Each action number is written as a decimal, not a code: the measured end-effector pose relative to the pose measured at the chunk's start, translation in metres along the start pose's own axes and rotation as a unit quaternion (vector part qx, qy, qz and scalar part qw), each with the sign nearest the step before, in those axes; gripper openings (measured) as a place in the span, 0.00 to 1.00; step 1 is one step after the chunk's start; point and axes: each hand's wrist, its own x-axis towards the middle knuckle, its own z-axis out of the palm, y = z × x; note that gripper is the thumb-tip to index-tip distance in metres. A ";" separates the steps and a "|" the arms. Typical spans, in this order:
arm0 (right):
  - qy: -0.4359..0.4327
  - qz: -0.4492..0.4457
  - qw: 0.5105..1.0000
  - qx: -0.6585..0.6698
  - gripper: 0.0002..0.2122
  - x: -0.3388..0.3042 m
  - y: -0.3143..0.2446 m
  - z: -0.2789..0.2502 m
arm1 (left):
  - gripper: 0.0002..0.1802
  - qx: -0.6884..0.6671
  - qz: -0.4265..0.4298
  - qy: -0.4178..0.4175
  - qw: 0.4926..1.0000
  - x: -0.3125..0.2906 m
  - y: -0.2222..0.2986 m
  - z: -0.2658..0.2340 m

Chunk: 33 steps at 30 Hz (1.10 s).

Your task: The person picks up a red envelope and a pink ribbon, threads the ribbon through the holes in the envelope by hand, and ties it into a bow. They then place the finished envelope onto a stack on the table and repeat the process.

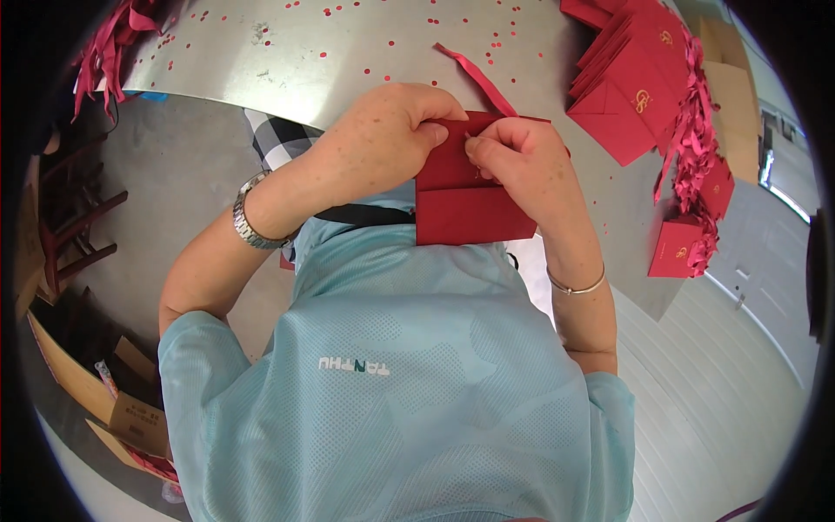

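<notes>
A folded red paper bag (474, 216) lies at the table's near edge, close against my body. My left hand (383, 130) is closed, its thumb and forefinger pinching the bag near its upper left edge. Over the right part of the bag, my right hand (526, 165) is closed in a pinch, its fingertips at the bag's surface. What sits between those fingertips is too small to make out. A red ribbon (477, 76) runs from the table to the bag's top edge, where the rest of it is hidden.
Red paper bags (622, 96) are stacked on the table at the right, beside a heap of red ribbons (691, 143). More ribbons (113, 48) hang at the far left. Small red paper dots dot the metal table (287, 83). An open cardboard box (130, 418) stands at lower left.
</notes>
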 end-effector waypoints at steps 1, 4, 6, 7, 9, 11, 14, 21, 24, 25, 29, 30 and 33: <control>0.000 0.000 1.000 0.000 0.11 -0.001 -0.001 0.001 | 0.11 -0.001 -0.006 0.000 1.000 0.000 0.001 -0.001; 0.027 -0.046 0.998 -0.041 0.11 -0.004 -0.005 0.005 | 0.11 0.001 -0.006 -0.007 1.000 0.000 0.001 -0.003; 0.041 -0.064 0.995 -0.069 0.10 -0.005 -0.008 0.006 | 0.12 0.008 -0.010 -0.008 1.000 0.000 0.003 -0.003; 0.041 -0.063 0.995 -0.069 0.10 -0.005 -0.007 0.006 | 0.12 0.014 -0.013 -0.010 1.000 0.000 0.003 -0.003; 0.041 -0.063 0.996 -0.050 0.10 -0.003 -0.004 0.006 | 0.12 0.018 -0.006 -0.014 1.000 0.002 0.002 -0.003; 0.030 -0.035 0.999 -0.024 0.10 -0.001 -0.006 0.003 | 0.12 0.022 0.000 -0.018 1.000 0.002 0.000 -0.002; 0.023 -0.018 0.999 -0.013 0.10 -0.002 -0.005 0.002 | 0.12 0.016 0.025 -0.009 1.000 0.003 -0.001 -0.001; -0.020 -0.117 0.974 -0.191 0.07 -0.019 -0.010 0.000 | 0.09 0.032 -0.057 -0.034 0.997 0.008 0.008 -0.007; 0.004 -0.122 0.982 -0.143 0.07 -0.020 -0.008 0.001 | 0.08 0.002 -0.067 -0.044 0.997 0.009 0.005 -0.007; 0.015 -0.114 0.984 -0.134 0.07 -0.020 -0.008 0.001 | 0.08 -0.013 -0.064 -0.047 0.997 0.010 0.004 -0.008; 0.025 -0.084 0.987 -0.135 0.07 -0.020 -0.009 0.006 | 0.08 -0.008 -0.062 -0.059 0.996 0.011 0.003 -0.009; 0.046 -0.101 0.988 -0.108 0.08 -0.019 -0.006 0.008 | 0.09 -0.035 -0.096 -0.071 0.992 0.011 0.005 -0.010; 0.061 -0.107 0.989 -0.085 0.09 -0.017 -0.007 0.007 | 0.09 -0.080 -0.131 -0.086 0.984 0.011 0.005 -0.010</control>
